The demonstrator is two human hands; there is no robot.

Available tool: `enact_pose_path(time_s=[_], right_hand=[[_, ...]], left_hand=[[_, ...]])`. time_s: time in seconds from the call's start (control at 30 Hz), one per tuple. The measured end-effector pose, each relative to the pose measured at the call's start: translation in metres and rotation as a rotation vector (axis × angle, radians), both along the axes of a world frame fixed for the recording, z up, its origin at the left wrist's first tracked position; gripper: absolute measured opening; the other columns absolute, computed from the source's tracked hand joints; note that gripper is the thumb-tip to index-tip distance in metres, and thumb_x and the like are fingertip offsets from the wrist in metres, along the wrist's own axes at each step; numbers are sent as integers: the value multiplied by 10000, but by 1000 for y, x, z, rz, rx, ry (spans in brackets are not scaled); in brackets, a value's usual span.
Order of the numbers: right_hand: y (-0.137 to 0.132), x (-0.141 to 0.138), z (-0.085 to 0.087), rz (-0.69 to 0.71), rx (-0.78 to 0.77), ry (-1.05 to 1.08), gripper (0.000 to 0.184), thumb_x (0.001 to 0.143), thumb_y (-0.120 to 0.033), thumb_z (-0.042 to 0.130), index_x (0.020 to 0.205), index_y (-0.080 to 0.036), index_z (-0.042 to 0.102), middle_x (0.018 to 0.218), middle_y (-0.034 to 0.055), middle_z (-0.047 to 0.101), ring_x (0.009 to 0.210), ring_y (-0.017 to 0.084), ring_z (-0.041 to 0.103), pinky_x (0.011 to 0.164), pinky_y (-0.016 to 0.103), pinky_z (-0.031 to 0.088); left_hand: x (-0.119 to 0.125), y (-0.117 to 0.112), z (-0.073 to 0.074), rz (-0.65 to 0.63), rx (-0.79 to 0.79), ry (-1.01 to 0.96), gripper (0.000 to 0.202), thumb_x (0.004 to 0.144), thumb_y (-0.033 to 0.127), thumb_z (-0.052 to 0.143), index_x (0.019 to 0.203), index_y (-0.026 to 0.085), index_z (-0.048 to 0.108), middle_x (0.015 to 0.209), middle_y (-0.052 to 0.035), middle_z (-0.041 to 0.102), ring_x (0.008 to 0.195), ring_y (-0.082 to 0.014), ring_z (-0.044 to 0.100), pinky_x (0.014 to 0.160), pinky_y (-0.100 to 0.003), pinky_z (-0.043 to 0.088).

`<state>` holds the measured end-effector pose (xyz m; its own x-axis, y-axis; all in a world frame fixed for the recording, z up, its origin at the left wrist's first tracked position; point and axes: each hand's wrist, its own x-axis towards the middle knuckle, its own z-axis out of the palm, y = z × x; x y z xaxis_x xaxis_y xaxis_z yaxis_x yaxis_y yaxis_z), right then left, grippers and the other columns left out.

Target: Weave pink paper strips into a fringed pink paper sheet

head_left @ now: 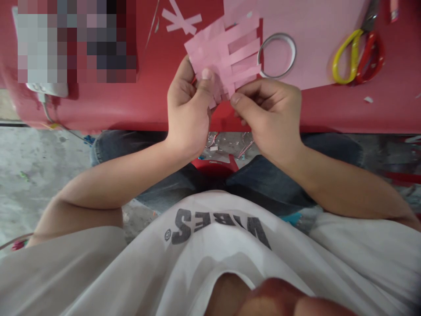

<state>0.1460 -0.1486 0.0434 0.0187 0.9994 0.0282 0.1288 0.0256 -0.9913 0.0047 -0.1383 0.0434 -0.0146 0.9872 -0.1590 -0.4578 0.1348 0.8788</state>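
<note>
A woven mat of pink paper strips lies at the near edge of the red table. My left hand pinches its lower left corner, thumb on top of the strips. My right hand is closed in a pinch at the mat's bottom edge, thumb and forefinger on a strip end. The two hands almost touch each other.
A roll of tape rests on a pink paper sheet right of the mat. Scissors with a yellow and a red handle lie at the far right. Loose pink strips lie behind. Paper scraps litter the floor below.
</note>
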Motion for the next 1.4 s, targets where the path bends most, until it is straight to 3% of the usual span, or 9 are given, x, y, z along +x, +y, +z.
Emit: enact_pose_path(time_s=[0.2,0.37,0.53,0.67,0.87,1.07,1.27,1.4], right_hand=[[2,1,-16,-3,-65,37,300,845,-609,769,904,-332,669,847,-7,686,690,191,595,650,402,505],[6,6,-15,-303,272,-58,134,925,-442,653,1053,-429,617,1127,8,614,964,258,602,779,421,527],[5,15,1,-180,362,-251,178,981,-471,581,1094,-425,711,1209,35,633,1176,302,608,1036,471,553],[-1,16,8,-45,309,-334,208,980,-478,608,1135,-420,735,1353,35,611,1350,304,555,1080,474,563],[1,13,2,-2,234,-267,184,982,-449,606,1114,-456,733,1334,-8,651,1343,279,573,1183,491,505],[0,13,-1,16,239,-160,204,951,-374,679,1138,-420,746,1290,24,649,1284,272,618,1125,465,539],[-5,12,6,39,195,-223,205,977,-409,657,1171,-450,709,1317,-15,636,1245,269,643,1045,452,582],[-7,11,8,37,167,-282,225,965,-351,657,1150,-475,690,1287,-22,648,1198,278,651,1006,455,581]], left_hand=[[-1,2,-7,-30,35,10,167,921,518,688,1029,395,658,868,8,675,893,-213,624,834,-341,589],[0,2,-4,-5,-6,37,181,870,493,747,992,386,667,1051,16,733,1123,-239,666,967,-357,597],[0,1,-3,-20,-17,90,181,876,532,728,974,391,669,942,0,726,1140,-259,679,961,-389,610],[-1,2,-7,-40,43,73,170,871,489,735,1013,411,686,1109,32,740,1294,-236,621,1014,-365,600],[-1,3,-14,-51,91,110,195,921,553,676,1054,411,687,1097,10,708,1107,-238,660,986,-374,583],[0,1,-12,-43,52,137,254,910,591,689,1042,375,689,973,-16,688,1004,-230,654,936,-348,568],[5,3,-22,-1,156,209,189,932,628,591,1037,490,667,975,11,706,986,-248,673,809,-390,582],[4,4,-27,-45,251,212,190,976,615,539,1083,516,662,1007,14,712,964,-244,675,751,-390,548]])
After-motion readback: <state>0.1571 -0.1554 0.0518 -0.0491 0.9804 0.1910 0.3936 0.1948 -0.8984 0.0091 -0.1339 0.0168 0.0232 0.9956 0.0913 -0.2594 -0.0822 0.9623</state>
